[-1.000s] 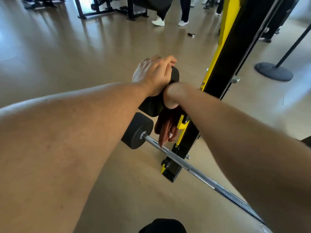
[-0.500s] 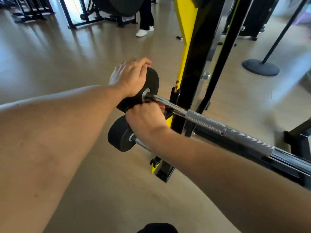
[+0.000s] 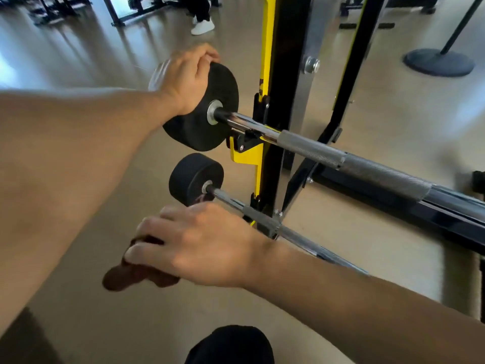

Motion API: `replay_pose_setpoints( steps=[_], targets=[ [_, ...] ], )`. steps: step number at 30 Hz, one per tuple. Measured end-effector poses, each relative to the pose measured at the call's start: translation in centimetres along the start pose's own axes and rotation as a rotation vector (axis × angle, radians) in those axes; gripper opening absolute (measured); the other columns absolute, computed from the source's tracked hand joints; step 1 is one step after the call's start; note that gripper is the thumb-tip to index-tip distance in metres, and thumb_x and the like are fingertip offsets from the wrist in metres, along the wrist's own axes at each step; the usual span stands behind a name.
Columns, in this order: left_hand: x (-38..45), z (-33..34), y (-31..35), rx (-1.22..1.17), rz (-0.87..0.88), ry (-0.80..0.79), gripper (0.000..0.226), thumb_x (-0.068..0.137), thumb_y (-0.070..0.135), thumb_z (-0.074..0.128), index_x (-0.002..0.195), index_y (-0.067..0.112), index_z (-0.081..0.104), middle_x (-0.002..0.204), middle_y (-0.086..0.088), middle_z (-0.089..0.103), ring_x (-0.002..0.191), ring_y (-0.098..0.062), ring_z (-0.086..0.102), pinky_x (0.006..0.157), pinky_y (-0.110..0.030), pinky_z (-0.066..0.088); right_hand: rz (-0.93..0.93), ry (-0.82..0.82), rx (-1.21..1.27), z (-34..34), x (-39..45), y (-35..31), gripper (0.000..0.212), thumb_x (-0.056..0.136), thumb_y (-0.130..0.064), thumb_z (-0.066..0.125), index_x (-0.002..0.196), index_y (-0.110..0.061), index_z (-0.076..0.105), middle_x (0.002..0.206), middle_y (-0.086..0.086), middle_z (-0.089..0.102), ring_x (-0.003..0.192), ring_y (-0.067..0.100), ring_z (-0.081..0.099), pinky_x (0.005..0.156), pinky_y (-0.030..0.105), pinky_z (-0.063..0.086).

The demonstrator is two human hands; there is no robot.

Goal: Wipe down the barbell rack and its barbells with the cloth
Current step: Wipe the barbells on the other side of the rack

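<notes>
The black and yellow barbell rack (image 3: 283,82) stands upright ahead of me. Two barbells lie across its hooks. My left hand (image 3: 186,77) grips the top of the upper barbell's black end weight (image 3: 210,132), fingers curled over its rim. Its steel bar (image 3: 315,148) runs off to the right. The lower barbell (image 3: 195,177) sits below with a smaller black weight. My right hand (image 3: 199,243) hovers in front of that weight and grips a dark red-brown cloth (image 3: 126,275), which hangs blurred under my fingers.
A black stanchion base (image 3: 438,61) with its pole stands on the tan floor at the right. A person's legs and white shoe (image 3: 202,27) show at the back beside other black gym frames (image 3: 126,11). My dark knee (image 3: 231,345) is at the bottom edge.
My right hand has left the upper bar by the weight and dropped down and toward me with the cloth. My left hand stays on the upper weight.
</notes>
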State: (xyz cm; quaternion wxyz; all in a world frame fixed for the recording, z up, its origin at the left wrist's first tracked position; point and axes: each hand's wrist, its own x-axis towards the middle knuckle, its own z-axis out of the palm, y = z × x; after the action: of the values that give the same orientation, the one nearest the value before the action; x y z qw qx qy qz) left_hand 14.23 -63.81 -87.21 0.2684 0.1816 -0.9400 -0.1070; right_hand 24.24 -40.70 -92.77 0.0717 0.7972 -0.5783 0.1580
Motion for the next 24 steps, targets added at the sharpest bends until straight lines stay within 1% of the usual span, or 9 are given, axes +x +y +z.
replay_pose_setpoints(
  steps=[1, 3, 7, 9, 11, 14, 18, 21, 24],
  targets=[
    [-0.1, 0.1, 0.2, 0.001, 0.001, 0.002, 0.041, 0.106, 0.040, 0.027, 0.128, 0.031, 0.060, 0.129, 0.011, 0.066, 0.111, -0.011, 0.059, 0.096, -0.035, 0.048, -0.038, -0.004, 0.019, 0.2, 0.2, -1.4, 0.036, 0.104, -0.018, 0.040, 0.132, -0.019, 0.062, 0.117, 0.007, 0.060, 0.094, 0.024, 0.058, 0.066, 0.041, 0.051],
    [-0.2, 0.1, 0.3, 0.005, 0.016, 0.013, 0.040, 0.106, 0.040, 0.027, 0.128, 0.030, 0.060, 0.127, 0.009, 0.067, 0.110, -0.013, 0.060, 0.097, -0.037, 0.049, -0.004, -0.021, -0.028, 1.0, 0.2, -2.6, 0.035, 0.103, -0.019, 0.041, 0.133, -0.026, 0.058, 0.113, -0.002, 0.058, 0.092, 0.018, 0.058, 0.064, 0.035, 0.052],
    [-0.2, 0.0, 0.2, 0.047, 0.008, 0.037, 0.042, 0.105, 0.043, 0.027, 0.128, 0.031, 0.060, 0.127, 0.008, 0.068, 0.111, -0.017, 0.063, 0.097, -0.038, 0.051, 0.436, 0.028, 0.263, 4.4, -3.4, 1.7, 0.039, 0.088, -0.009, 0.061, 0.122, -0.026, 0.059, 0.111, -0.001, 0.060, 0.101, 0.022, 0.060, 0.076, 0.043, 0.056],
    [-0.2, 0.2, 0.4, 0.058, 0.015, 0.057, 0.043, 0.105, 0.043, 0.027, 0.128, 0.030, 0.061, 0.126, 0.009, 0.068, 0.110, -0.016, 0.063, 0.095, -0.035, 0.051, 0.691, 0.131, 0.442, 6.3, -6.0, 4.2, 0.036, 0.089, -0.007, 0.061, 0.118, -0.028, 0.060, 0.110, -0.003, 0.062, 0.105, 0.021, 0.061, 0.084, 0.045, 0.056],
    [-0.2, 0.3, 0.4, 0.062, 0.042, 0.064, 0.042, 0.106, 0.040, 0.028, 0.128, 0.028, 0.061, 0.125, 0.007, 0.069, 0.107, -0.015, 0.064, 0.090, -0.030, 0.049, 0.883, 0.197, 0.554, 7.6, -7.8, 5.6, 0.032, 0.094, -0.012, 0.064, 0.121, -0.027, 0.058, 0.113, -0.005, 0.061, 0.106, 0.018, 0.059, 0.088, 0.043, 0.056],
    [-0.1, 0.7, -0.3, 0.096, 0.050, 0.085, 0.042, 0.107, 0.039, 0.027, 0.129, 0.026, 0.060, 0.123, 0.003, 0.068, 0.100, -0.015, 0.061, 0.080, -0.025, 0.043, 0.990, 0.108, 0.439, 9.0, -9.5, 7.0, 0.044, 0.092, -0.011, 0.068, 0.132, -0.023, 0.054, 0.126, -0.002, 0.051, 0.111, 0.016, 0.047, 0.094, 0.038, 0.050],
    [-0.2, 0.8, -0.7, 0.073, 0.049, 0.100, 0.046, 0.105, 0.045, 0.025, 0.128, 0.028, 0.060, 0.118, 0.001, 0.069, 0.099, -0.018, 0.064, 0.079, -0.029, 0.049, 1.072, 0.252, 0.472, 11.2, -9.2, 7.0, 0.043, 0.090, -0.007, 0.068, 0.129, -0.022, 0.058, 0.125, -0.002, 0.051, 0.114, 0.019, 0.048, 0.097, 0.043, 0.050],
    [-0.3, 0.9, -0.4, 0.042, 0.050, 0.105, 0.042, 0.105, 0.043, 0.026, 0.128, 0.028, 0.059, 0.119, 0.004, 0.068, 0.105, -0.016, 0.061, 0.086, -0.030, 0.048, 1.113, 0.333, 0.467, 12.6, -7.3, 6.6, 0.045, 0.089, -0.005, 0.068, 0.129, -0.023, 0.060, 0.123, -0.002, 0.050, 0.112, 0.020, 0.049, 0.095, 0.045, 0.052],
    [-0.6, 1.0, -1.0, 0.037, 0.066, 0.165, 0.038, 0.104, 0.047, 0.028, 0.125, 0.036, 0.058, 0.116, 0.012, 0.067, 0.100, -0.008, 0.059, 0.083, -0.031, 0.047, 1.148, 0.450, 0.441, 13.3, -3.9, 6.8, 0.045, 0.090, -0.012, 0.071, 0.132, -0.026, 0.060, 0.122, -0.003, 0.049, 0.112, 0.021, 0.053, 0.093, 0.045, 0.055]
  ],
)
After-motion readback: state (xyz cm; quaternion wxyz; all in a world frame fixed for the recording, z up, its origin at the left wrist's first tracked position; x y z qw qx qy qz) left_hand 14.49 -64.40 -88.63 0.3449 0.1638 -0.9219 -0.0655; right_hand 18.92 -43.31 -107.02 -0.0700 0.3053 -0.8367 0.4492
